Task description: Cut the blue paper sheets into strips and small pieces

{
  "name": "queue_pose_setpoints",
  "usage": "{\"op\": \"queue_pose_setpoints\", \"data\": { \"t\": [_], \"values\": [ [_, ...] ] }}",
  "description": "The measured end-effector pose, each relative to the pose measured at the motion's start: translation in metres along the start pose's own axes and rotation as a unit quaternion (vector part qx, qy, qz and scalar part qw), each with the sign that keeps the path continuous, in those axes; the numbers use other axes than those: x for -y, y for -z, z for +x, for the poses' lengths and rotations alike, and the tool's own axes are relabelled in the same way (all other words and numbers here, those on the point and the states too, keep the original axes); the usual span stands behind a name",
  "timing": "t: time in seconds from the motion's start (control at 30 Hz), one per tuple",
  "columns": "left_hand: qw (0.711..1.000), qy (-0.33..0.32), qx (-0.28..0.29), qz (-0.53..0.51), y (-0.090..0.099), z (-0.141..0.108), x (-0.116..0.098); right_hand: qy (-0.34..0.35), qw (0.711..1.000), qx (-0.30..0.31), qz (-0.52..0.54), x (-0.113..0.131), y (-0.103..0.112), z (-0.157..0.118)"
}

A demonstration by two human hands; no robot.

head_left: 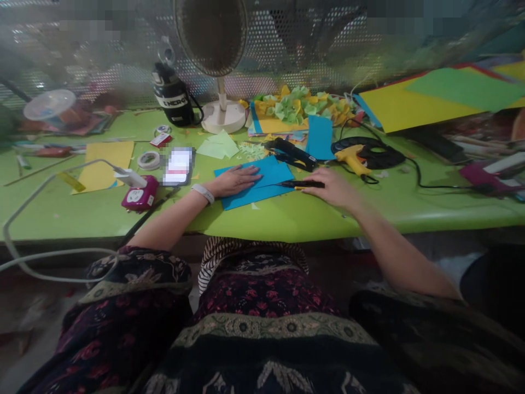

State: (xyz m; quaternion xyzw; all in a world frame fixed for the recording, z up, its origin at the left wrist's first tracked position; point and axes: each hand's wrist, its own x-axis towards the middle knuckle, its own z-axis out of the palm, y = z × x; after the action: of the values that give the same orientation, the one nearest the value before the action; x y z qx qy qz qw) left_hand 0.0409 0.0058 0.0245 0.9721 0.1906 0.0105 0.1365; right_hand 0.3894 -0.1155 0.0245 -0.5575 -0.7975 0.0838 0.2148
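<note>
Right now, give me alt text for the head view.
A person's left hand rests flat on blue paper on a green table, while the right hand holds a black pen at its edge; a yellow glue gun lies nearby.

One fan (211, 38), one glue gun (353, 158), one black pen (303, 184), seemingly two tape rolls (148, 160).

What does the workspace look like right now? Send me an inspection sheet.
Surface: green table, crowded.
Job's things: blue paper under the left hand; black pen.
Clutter: yellow glue gun, tape roll, paper scraps.
Hands: left lies flat on the paper; right hand holds the pen, slightly blurred.
Cables: white cable, black cable.
Surroundings: fan, perforated metal screen.
</note>
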Motion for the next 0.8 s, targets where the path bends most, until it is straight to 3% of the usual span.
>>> {"op": "queue_pose_setpoints", "data": {
  "t": [0.8],
  "values": [
    [1.000, 0.011, -0.007, 0.000, -0.005, 0.003, 0.002, 0.007, 1.000, 0.007, 0.017, 0.025, -0.012, 0.008]
  ]
}}
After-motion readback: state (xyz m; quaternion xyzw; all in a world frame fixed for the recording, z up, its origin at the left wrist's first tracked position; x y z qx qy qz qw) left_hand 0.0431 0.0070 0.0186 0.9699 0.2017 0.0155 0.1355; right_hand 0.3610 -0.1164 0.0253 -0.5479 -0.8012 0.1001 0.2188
